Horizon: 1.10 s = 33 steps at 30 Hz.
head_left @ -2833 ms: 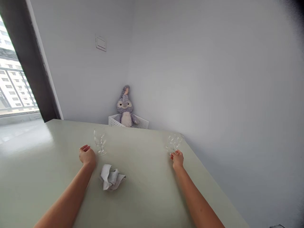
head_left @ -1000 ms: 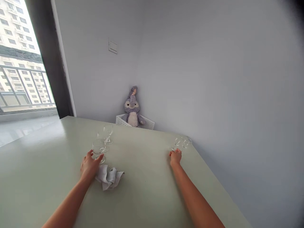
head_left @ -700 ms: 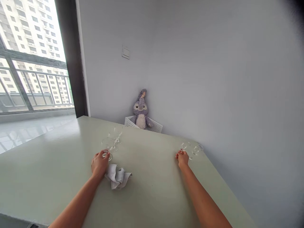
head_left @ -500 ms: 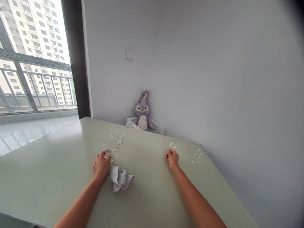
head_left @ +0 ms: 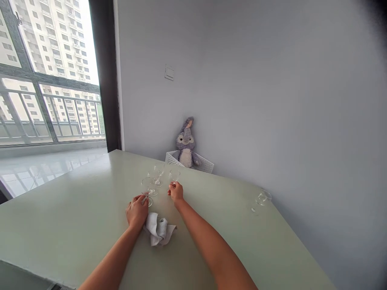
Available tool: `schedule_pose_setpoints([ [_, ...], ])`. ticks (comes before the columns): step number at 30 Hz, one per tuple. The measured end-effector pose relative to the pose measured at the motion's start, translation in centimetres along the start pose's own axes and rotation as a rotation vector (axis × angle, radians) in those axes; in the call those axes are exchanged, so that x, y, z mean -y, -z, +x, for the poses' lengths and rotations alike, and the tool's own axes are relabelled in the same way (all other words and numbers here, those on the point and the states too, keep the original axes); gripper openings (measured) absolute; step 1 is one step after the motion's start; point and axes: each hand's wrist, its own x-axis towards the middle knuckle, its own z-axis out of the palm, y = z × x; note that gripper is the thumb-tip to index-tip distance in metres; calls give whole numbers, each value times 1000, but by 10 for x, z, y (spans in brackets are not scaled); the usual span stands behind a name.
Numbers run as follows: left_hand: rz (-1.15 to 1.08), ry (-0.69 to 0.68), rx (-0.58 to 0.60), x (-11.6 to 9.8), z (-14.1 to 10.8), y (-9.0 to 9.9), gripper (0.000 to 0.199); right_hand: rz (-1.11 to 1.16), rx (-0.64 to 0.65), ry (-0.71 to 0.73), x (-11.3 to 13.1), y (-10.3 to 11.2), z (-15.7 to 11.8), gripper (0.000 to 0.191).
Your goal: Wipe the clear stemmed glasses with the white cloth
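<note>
My left hand [head_left: 137, 210] is closed around the stem of a clear wine glass [head_left: 148, 183], low down by its foot on the table. Just behind that one, two more clear stemmed glasses stand close together: a middle glass [head_left: 154, 173] and a rear glass [head_left: 159, 166]. To their right, my right hand [head_left: 176, 191] pinches the stem of another wine glass [head_left: 174, 174], its bowl rising above my fingers. I cannot tell whether its foot touches the table. A crumpled whitish cloth [head_left: 159, 229] lies beside my left wrist, nearer to me.
One more clear stemmed glass [head_left: 263, 197] is near the right edge of the pale green table [head_left: 211, 237]. Behind the far edge, a purple plush rabbit [head_left: 185, 145] sits in a white perforated basket [head_left: 205, 164]. Grey walls border the back and right; a window is at left.
My right hand has carried its wine glass leftward, close to the group of glasses. My left hand keeps its hold on the near glass. The view has shifted slightly.
</note>
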Motion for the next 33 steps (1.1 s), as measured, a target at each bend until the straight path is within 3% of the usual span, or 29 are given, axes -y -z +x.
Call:
schedule_pose_setpoints([
  [9, 52, -18, -23, -3, -2, 0, 39, -29, 14, -23, 9, -26, 11, 14],
  [12, 48, -1, -41, -2, -3, 0, 40, -15, 15, -32, 10, -20, 7, 21],
  [14, 42, 17, -53, -2, -3, 0, 41, 0, -8, -36, 8, -6, 3, 28],
  [16, 41, 18, -43, -1, -3, 0, 43, 17, -54, -36, 2, 22, -4, 32],
  [18, 33, -1, -15, -1, -2, 1, 43, 36, -130, -28, -5, 63, -12, 31],
  [24, 23, 6, 66, -4, 3, 1, 44, 31, -531, 14, -25, 227, -44, 20],
  [27, 7, 12, 63, -4, 4, 1, 48, 7, -768, 5, -27, 296, -50, 24],
  [30, -16, 20, 48, -5, 4, 2, 50, -10, -907, -19, -23, 340, -44, 30],
  [33, -43, 29, 35, -5, 2, 3, 48, -6, -889, -37, -17, 359, -30, 37],
])
